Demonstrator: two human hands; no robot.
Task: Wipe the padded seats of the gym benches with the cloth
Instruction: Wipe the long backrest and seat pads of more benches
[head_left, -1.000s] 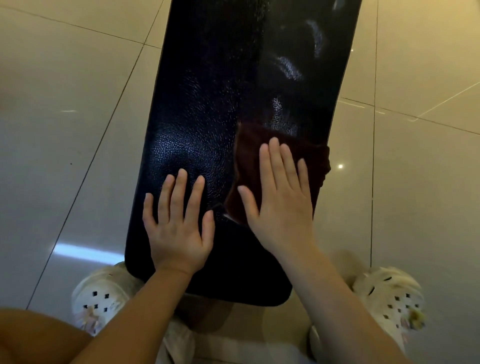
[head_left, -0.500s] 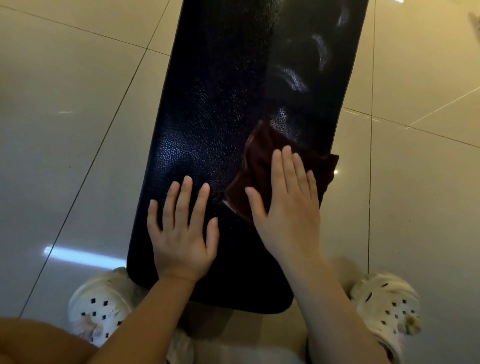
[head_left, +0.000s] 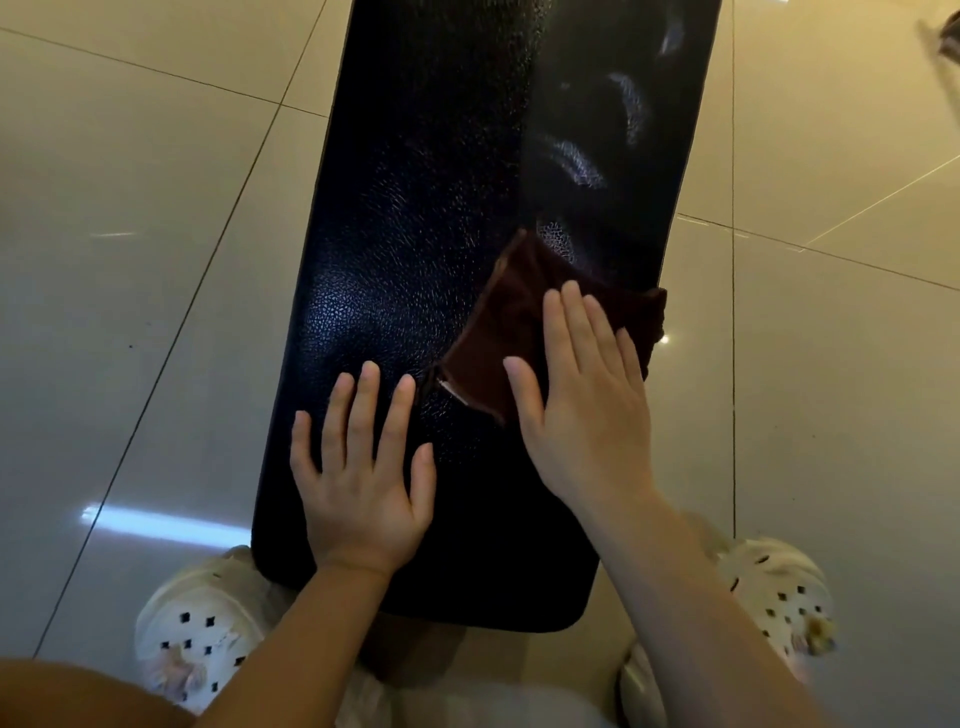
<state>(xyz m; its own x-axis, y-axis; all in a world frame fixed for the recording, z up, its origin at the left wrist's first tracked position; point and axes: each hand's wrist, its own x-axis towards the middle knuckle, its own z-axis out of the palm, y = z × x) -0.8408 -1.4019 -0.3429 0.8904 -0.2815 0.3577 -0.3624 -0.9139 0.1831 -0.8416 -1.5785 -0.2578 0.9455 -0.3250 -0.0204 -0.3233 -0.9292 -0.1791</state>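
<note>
A long black padded bench seat (head_left: 415, 208) runs from the top of the view down to me, its rounded near end between my feet. A dark brown cloth (head_left: 514, 322) lies flat on the seat's right half, one corner hanging past the right edge. My right hand (head_left: 582, 410) presses flat on the cloth with straight fingers. My left hand (head_left: 363, 467) rests flat on the bare seat near its left edge, fingers spread.
Glossy beige floor tiles (head_left: 130, 260) surround the bench on both sides. My feet in white perforated clogs stand at either side of the seat's near end, the left clog (head_left: 192, 639) and the right clog (head_left: 784, 597).
My right hand and the cloth have slid slightly away and rightward on the seat, and the cloth has turned a little. My left hand has stayed in place.
</note>
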